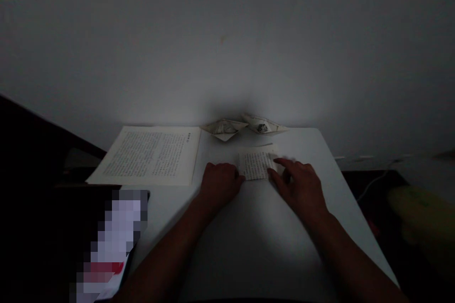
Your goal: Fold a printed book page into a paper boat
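Observation:
A small piece of folded printed paper [255,164] lies on the white table in front of me, with layered edges at its far side. My left hand [220,181] is closed, its fingers curled under and its thumb at the paper's near left corner. On the other side, my right hand [301,182] has its thumb and forefinger bent around the paper's right edge, a small gap between the two tips. Behind the paper sit two paper boats folded from printed pages, a left boat [224,128] and a right boat [265,125], their ends close together by the wall.
A stack of printed sheets [195,163] lies at the table's far left. Nearer on the left is a phone [119,227] with a lit, blurred-out screen. The white table [245,255] stands against a pale wall [227,66]. Right of it are a cable [377,179] and a yellowish thing [419,208].

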`<action>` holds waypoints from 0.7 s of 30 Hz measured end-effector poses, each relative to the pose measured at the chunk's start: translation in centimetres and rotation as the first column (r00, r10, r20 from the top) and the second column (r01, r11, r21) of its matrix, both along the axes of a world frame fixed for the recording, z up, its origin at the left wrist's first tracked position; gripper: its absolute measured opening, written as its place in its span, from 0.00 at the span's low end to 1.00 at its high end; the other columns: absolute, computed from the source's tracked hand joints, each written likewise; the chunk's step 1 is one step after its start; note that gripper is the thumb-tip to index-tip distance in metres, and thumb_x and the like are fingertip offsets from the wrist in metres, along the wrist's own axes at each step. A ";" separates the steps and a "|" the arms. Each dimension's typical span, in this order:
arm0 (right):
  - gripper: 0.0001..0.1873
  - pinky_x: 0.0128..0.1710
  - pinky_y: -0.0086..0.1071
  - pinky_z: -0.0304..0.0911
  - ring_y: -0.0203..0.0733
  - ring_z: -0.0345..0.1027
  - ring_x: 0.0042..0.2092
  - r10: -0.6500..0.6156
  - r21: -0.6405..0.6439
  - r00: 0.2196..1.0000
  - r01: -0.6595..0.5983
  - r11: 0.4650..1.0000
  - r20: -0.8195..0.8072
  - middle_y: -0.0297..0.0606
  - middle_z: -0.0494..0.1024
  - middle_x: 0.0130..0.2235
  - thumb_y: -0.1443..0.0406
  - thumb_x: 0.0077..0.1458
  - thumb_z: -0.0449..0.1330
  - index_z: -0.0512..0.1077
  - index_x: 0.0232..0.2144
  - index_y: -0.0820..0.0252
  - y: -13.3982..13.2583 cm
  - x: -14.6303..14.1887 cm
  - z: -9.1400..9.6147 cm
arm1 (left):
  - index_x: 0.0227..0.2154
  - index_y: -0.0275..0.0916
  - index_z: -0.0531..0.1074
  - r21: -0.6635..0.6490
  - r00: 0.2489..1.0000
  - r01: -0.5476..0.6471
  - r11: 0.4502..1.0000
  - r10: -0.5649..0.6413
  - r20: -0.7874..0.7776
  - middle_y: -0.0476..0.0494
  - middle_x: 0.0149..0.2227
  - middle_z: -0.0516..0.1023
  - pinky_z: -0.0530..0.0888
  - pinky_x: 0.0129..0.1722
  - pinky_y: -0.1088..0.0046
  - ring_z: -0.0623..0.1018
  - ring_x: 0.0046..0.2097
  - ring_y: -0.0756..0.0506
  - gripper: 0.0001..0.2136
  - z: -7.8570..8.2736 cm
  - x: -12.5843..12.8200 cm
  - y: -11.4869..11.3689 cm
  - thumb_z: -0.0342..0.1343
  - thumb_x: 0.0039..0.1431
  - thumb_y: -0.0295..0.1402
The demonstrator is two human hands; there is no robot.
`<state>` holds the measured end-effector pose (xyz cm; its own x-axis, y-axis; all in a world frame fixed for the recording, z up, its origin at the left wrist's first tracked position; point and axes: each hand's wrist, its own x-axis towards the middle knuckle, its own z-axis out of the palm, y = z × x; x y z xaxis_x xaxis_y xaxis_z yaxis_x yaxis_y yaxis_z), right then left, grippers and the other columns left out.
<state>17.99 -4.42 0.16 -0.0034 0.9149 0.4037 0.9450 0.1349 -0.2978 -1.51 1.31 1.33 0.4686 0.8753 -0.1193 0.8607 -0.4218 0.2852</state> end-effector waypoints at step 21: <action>0.17 0.31 0.36 0.55 0.42 0.68 0.28 0.321 -0.120 0.929 -0.303 0.945 0.183 0.37 0.78 0.23 0.63 0.62 0.49 0.71 0.48 0.61 -1.1 -4.9 -1.8 | 0.30 0.35 0.76 -0.008 1.000 -0.027 1.000 0.027 -0.015 0.39 0.34 0.79 0.68 0.41 0.60 0.77 0.38 0.39 0.14 0.5 -0.8 0.2 0.50 0.58 0.40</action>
<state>13.09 -5.48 -1.59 -0.3655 0.8866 0.2835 0.9003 0.4140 -0.1341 -2.30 1.48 1.88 0.4427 0.8867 -0.1332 0.8760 -0.3960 0.2754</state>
